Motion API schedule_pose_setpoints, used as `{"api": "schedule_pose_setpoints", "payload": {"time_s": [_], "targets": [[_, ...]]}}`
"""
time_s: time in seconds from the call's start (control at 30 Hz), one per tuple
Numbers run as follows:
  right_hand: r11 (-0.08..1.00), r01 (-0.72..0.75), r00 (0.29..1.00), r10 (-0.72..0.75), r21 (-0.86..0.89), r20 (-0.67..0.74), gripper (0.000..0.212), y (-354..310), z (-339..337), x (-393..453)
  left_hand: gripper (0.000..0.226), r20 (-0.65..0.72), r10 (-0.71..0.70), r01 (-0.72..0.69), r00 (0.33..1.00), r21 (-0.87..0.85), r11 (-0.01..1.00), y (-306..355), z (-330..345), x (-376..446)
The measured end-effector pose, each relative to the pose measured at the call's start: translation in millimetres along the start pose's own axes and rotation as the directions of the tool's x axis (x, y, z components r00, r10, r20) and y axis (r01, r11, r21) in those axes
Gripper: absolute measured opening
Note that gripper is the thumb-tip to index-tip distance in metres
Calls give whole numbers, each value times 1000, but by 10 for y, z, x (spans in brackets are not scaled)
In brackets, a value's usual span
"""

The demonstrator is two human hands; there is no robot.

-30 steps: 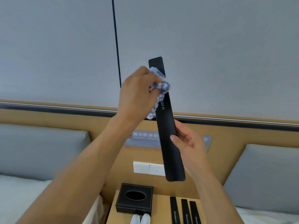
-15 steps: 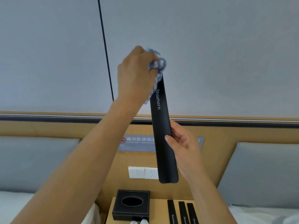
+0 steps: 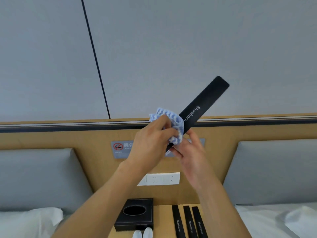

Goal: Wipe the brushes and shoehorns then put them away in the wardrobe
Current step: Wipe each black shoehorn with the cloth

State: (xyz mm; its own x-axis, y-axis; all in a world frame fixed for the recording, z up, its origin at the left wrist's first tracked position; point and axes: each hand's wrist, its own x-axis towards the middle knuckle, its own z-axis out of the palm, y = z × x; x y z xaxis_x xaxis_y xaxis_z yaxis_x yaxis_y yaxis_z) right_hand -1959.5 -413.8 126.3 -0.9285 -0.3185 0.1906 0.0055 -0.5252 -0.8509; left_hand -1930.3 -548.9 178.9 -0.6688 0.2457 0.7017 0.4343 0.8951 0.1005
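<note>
We hold the black shoehorn (image 3: 202, 109) up in the air, tilted up & to the right, so the cloth (image 3: 169, 124) can rub all round it. Our right hand (image 3: 188, 152) pinches its low end to keep it steady. Our left hand (image 3: 151, 145) curls round the blue cloth & presses it on the shoehorn near that end. Three more shoehorns (image 3: 188, 222) lie side by side on the tabletop (image 3: 163, 219), prob. waiting for their turn, next to a black tissue box (image 3: 135, 215).
</note>
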Motion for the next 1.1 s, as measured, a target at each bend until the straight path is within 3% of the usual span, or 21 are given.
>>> {"api": "schedule_pose_setpoints", "payload": {"time_s": [0.17,0.3,0.5,0.77,0.97,1.1], "targets": [[988,-59,986,80,142,-145,37,-9,-19,-16,11,32,44,-46,999,63,997,-17,40,-214],[975,-27,961,86,222,-262,24,27,-72,-38,26,24,-45,43,999,92,995,-70,34,-380],[956,1,952,89,294,-292,21,31,-156,-78,26,8,-167,164,986,161,973,-333,-49,-608],[957,-22,948,112,290,-298,18,75,-93,-85,25,-1,-419,408,908,239,881,-503,-45,-772],[973,-57,962,113,222,-248,17,194,119,-108,25,62,-416,410,907,95,907,-195,59,-605],[984,-89,989,106,157,-104,29,291,180,-154,19,103,-389,402,915,-159,902,32,127,-439]]}}
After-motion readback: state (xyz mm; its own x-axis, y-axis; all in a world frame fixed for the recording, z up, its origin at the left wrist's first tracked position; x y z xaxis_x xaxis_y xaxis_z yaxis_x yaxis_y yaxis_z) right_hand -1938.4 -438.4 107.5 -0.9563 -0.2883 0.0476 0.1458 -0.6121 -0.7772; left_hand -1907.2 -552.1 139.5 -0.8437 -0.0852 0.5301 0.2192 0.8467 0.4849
